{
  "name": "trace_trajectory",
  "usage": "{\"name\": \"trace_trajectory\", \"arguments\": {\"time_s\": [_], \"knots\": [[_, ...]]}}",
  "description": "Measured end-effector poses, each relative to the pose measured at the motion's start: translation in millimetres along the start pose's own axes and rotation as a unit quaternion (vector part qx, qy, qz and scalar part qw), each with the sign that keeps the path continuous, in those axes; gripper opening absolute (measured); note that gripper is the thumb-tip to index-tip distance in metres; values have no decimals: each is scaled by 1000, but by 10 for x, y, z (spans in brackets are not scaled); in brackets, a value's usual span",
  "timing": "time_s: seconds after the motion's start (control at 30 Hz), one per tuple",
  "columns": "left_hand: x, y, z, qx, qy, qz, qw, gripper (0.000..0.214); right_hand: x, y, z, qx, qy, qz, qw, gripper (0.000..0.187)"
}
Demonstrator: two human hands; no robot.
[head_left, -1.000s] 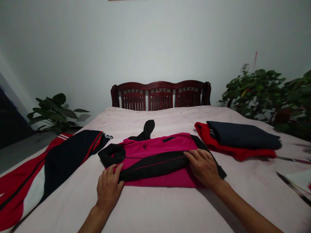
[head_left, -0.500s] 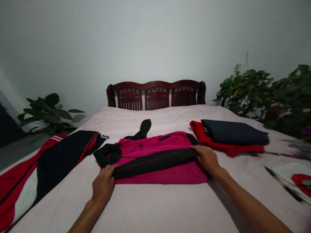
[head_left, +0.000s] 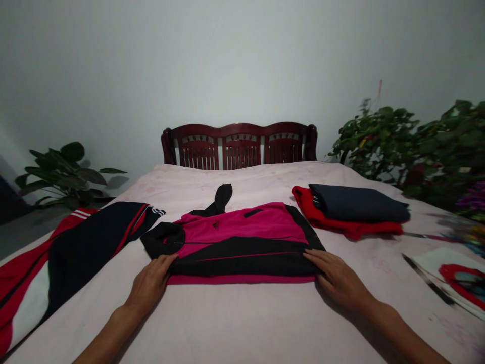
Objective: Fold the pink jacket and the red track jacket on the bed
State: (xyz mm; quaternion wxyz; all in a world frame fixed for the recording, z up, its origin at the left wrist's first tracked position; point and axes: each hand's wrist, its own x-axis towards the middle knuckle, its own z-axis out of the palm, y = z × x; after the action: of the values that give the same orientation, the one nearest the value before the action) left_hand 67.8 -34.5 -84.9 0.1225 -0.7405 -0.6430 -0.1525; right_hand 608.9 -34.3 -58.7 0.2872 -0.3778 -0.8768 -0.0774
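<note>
A magenta and black jacket (head_left: 242, 224) lies on the bed, its collar to the left and one black sleeve (head_left: 242, 257) laid lengthwise along its near side. The other sleeve sticks out behind, towards the headboard. My left hand (head_left: 151, 280) is closed on the jacket's left edge below the collar, fingers on top and thumb hidden. At the right end of the near sleeve, my right hand (head_left: 339, 278) rests with its fingers stretched flat over the cuff and hem.
Dark blue and red clothes (head_left: 83, 242) lie spread at the left. To the right, a folded navy garment (head_left: 359, 203) sits on a folded red one (head_left: 341, 226). A dark pen-like stick (head_left: 428, 279) and white sheets are nearer. The wooden headboard (head_left: 240, 146) stands behind, with plants either side.
The near sleeve has come down and spread flatter along the jacket's near side. My right hand has moved nearer to me, its fingers straightening. My left hand stays at the edge.
</note>
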Motion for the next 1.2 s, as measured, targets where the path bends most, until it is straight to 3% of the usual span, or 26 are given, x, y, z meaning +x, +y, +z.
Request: {"name": "trace_trajectory", "arguments": {"time_s": [0.13, 0.27, 0.4, 0.53, 0.67, 0.83, 0.93, 1.07, 1.2], "knots": [[-146, -69, -92, 31, 77, 131, 988, 50, 17, -126, -78, 0, -51, -40, 998, 62], [-242, -83, -42, 54, 43, 220, 973, 50, 81, -85, 72, -78, -99, -58, 990, 66], [-107, -57, -28, 17, -16, 197, 980, 46, 269, 43, 144, -119, -123, -66, 983, 60], [-8, -45, -281, -4, -17, 180, 983, 31, 371, 90, -57, -113, -93, -74, 986, 46], [-278, -47, -548, -26, 22, 192, 981, 36, 149, -48, -259, -78, -83, -87, 990, 43], [-742, -99, -559, -44, -43, 226, 972, 35, -238, -276, -357, -1, -130, -85, 988, 49], [-730, -74, -629, -49, -64, 206, 975, 40, -124, -277, -465, 75, -133, -74, 985, 44], [-336, 336, -797, -100, -148, 115, 977, 37, 447, -221, -403, 95, -92, -28, 991, 40], [194, 997, -676, -127, -173, 85, 973, 52, 1054, -193, 41, -36, -119, -41, 991, 41]]}}
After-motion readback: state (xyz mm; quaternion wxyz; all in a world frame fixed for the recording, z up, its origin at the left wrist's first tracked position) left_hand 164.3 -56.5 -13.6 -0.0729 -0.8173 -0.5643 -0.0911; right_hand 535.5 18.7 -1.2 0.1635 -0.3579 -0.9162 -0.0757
